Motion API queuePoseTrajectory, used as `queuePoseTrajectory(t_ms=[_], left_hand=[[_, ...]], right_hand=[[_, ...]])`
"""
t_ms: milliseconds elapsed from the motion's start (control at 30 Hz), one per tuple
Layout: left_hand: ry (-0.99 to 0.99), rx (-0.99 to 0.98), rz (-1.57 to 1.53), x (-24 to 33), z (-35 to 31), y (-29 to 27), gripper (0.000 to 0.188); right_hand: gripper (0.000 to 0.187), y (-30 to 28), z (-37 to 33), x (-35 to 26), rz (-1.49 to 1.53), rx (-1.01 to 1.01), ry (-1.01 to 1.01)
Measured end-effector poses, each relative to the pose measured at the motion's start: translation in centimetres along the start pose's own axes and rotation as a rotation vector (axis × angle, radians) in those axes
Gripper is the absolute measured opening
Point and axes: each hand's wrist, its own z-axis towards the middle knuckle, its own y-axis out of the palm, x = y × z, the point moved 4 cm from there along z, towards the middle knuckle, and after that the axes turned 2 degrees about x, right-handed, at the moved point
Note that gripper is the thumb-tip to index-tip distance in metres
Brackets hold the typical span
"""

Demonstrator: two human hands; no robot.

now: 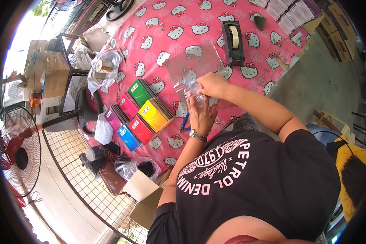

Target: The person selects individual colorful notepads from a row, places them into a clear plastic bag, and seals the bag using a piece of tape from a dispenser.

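A clear plastic bag (194,63) lies on the pink patterned tablecloth, its near end bunched under my hands. My right hand (212,86) is closed, with the fingers pinching the gathered plastic. Beside it, my left hand (201,115), a watch at the wrist, has its fingers stretched out against the same end of the bag. Just left of that hand lies a blue pen (185,120). Farther left sit several spiral notebooks in two rows, among them a green one (141,93), a yellow one (153,114) and a blue one (129,137).
A black tape dispenser (234,53) stands beyond my right hand. More spiral-bound books (290,15) are stacked at the table's far right corner. A white plastic bag (94,79) sits at the left edge, near a fan (21,156). A person in yellow (360,152) is at the right.
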Motion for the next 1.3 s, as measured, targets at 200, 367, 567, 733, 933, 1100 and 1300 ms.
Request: queuePoseTrajectory(t_ms=[200,367,567,733,933,1100,1300], left_hand=[[0.015,0.022,-0.293,-3.5,-0.6,-2.6,0.073],[0.205,0.077,-0.158,-5.1,0.9,-2.6,0.05],[0.075,0.075,-0.437,-4.7,2.5,-3.6,0.113],[-0.047,-0.207,-0.434,-8.8,2.8,-1.2,0.097],[0.063,-0.08,-0.499,-6.8,3.7,-1.7,0.052],[-0.14,-0.026,-0.688,-7.9,2.5,-0.3,0.038],[-0.229,0.125,-0.92,-8.7,1.6,0.3,0.02]], right_hand=[[0.034,-1.1,-4.9,1.8,0.183,0.287,-0.228],[0.023,-0.2,-6.6,-3.2,0.144,0.534,-0.654],[0.035,0.5,-0.7,2.6,0.574,0.301,0.035],[0.052,0.1,-1.8,-0.6,0.547,0.132,-0.322],[0.075,-2.0,-4.8,0.7,0.321,0.233,-0.496],[0.087,1.0,-4.6,-1.1,0.197,0.245,-0.567],[0.075,2.8,-3.1,-1.6,0.219,0.237,-0.308]])
